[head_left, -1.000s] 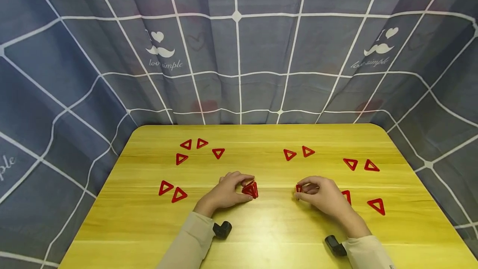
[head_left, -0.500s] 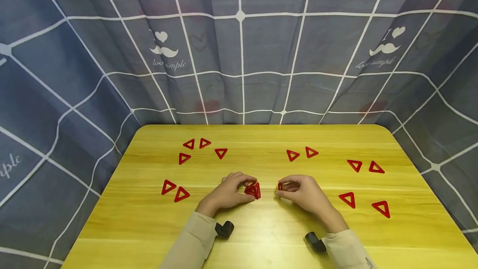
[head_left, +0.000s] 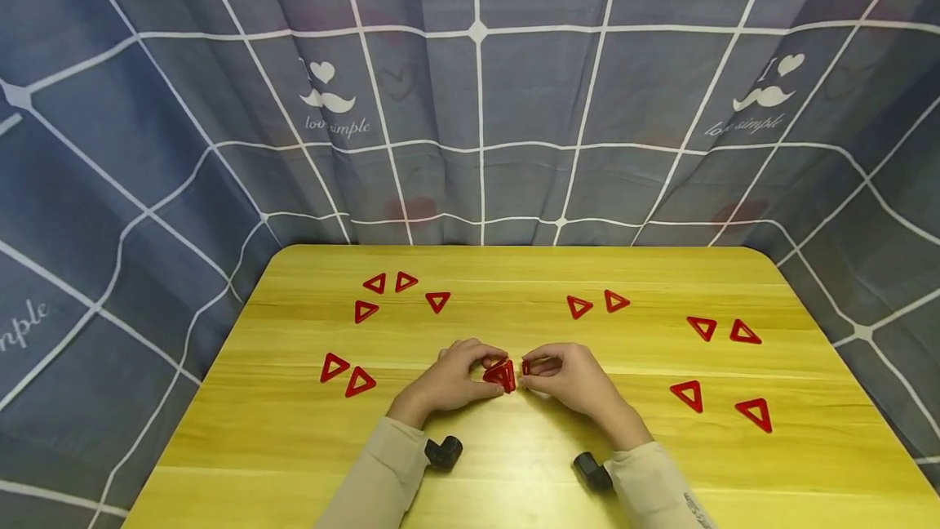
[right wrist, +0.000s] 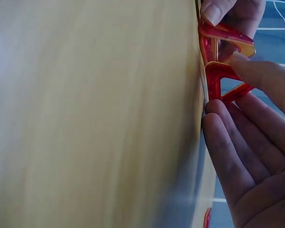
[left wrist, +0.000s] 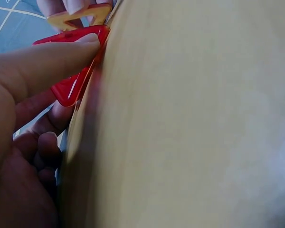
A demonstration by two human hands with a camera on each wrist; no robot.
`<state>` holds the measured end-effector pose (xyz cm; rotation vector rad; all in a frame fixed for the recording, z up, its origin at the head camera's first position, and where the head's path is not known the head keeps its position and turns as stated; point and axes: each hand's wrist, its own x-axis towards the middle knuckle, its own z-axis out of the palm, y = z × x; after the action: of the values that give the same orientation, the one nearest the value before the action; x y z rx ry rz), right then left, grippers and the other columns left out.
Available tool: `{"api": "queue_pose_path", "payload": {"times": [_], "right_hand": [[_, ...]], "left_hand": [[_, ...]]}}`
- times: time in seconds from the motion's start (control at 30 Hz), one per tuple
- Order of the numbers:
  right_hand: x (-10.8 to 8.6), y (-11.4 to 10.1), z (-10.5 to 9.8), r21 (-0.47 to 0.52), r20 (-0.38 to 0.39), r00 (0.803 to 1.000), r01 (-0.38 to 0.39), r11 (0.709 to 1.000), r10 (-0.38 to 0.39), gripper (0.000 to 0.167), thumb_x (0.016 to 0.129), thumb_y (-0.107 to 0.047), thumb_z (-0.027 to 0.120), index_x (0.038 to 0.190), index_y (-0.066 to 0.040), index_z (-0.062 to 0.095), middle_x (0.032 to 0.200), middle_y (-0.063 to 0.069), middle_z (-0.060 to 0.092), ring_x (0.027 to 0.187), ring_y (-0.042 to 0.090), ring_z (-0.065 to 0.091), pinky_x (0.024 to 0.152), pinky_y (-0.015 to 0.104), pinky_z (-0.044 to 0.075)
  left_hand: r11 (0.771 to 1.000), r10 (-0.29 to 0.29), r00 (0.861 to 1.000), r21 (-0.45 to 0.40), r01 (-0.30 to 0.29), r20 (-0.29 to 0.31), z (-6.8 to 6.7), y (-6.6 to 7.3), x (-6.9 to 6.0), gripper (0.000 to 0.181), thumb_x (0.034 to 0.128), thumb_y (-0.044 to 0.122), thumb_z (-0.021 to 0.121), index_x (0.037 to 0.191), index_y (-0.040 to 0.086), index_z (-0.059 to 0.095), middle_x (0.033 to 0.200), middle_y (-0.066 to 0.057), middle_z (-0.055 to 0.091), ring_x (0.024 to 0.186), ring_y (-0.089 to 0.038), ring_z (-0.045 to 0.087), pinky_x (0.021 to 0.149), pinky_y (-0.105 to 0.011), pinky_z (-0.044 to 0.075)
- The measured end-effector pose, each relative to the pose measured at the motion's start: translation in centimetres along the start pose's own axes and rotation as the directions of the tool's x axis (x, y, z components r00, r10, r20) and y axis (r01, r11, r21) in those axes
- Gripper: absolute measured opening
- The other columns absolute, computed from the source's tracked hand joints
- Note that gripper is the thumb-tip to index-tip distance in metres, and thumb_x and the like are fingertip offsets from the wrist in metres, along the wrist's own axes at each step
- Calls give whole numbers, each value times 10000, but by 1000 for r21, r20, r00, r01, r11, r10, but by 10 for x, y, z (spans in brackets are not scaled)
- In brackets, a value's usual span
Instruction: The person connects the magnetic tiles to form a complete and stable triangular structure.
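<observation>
In the head view the left hand [head_left: 454,380] holds a cluster of red triangle pieces [head_left: 501,375] standing on the table, thumb in front and fingers behind. Just right of it, the right hand [head_left: 573,380] pinches one red triangle [head_left: 525,367] upright between thumb and fingertips. The left wrist view shows the left thumb lying across a red triangle [left wrist: 66,91], with the other hand's piece [left wrist: 80,16] close beyond. In the right wrist view the pinched triangle [right wrist: 213,85] is right beside the cluster [right wrist: 228,34]; whether they touch I cannot tell.
More flat red triangles lie on the yellow table [head_left: 514,472]: several at left [head_left: 360,382] and back left [head_left: 437,301], two at back centre [head_left: 579,306], several at right [head_left: 687,395]. A patterned grey curtain [head_left: 419,104] surrounds the table. A black device [head_left: 591,473] sits at each wrist.
The right hand has moved left with its triangle, from well apart to right beside the cluster. The left hand keeps its hold in nearly the same place. The head view has shifted slightly.
</observation>
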<state>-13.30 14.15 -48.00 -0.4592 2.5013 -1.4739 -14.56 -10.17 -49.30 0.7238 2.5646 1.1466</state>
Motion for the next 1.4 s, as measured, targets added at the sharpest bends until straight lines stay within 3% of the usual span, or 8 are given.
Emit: {"api": "queue_pose_path", "payload": {"times": [0.4, 0.63, 1.07, 1.27, 1.4], "right_hand": [[6, -7, 8, 16, 23, 1000, 7, 1000, -8, 237, 852, -109, 824, 1063, -28, 752, 956, 62, 730, 834, 154, 705, 729, 261, 565], [6, -8, 9, 19, 33, 999, -12, 1000, 11, 264, 849, -111, 827, 1086, -23, 752, 954, 59, 736, 842, 153, 709, 730, 263, 566], [5, -8, 12, 7, 3, 1000, 2, 1000, -2, 325, 804, -106, 857, 1099, -8, 761, 960, 81, 748, 832, 150, 722, 713, 270, 572], [3, -11, 13, -60, -20, 1000, 9, 998, -10, 341, 796, -134, 868, 1098, -14, 764, 936, 48, 747, 789, 116, 698, 682, 254, 560], [2, -12, 14, -64, -23, 1000, -10, 998, 9, 294, 815, -87, 847, 1091, -32, 762, 945, 22, 740, 793, 115, 684, 685, 257, 553]], "left_hand": [[1000, 5, 1000, -2, -5, 4, -1, 4, -1, 422, 896, 362, 779, 1274, 199, 682, 1115, 110, 603, 1075, -135, 516, 947, -443, 327], [1000, -30, 1000, -9, 30, 7, -2, 4, -3, 365, 928, 345, 744, 1268, 226, 687, 1102, 140, 596, 1088, -118, 513, 972, -436, 359], [999, -39, 999, -29, 38, -21, -1, 5, -1, 282, 881, 333, 801, 1125, 224, 712, 988, 100, 590, 963, -124, 511, 924, -423, 343], [999, -35, 999, -29, 35, -17, -1, 4, -2, 379, 875, 365, 803, 1196, 196, 691, 983, 61, 576, 939, -146, 499, 902, -420, 334], [997, -40, 999, -63, 40, -7, -2, 4, -4, 543, 867, 371, 810, 1328, 148, 630, 1134, 32, 578, 994, -164, 501, 901, -410, 378]]}}
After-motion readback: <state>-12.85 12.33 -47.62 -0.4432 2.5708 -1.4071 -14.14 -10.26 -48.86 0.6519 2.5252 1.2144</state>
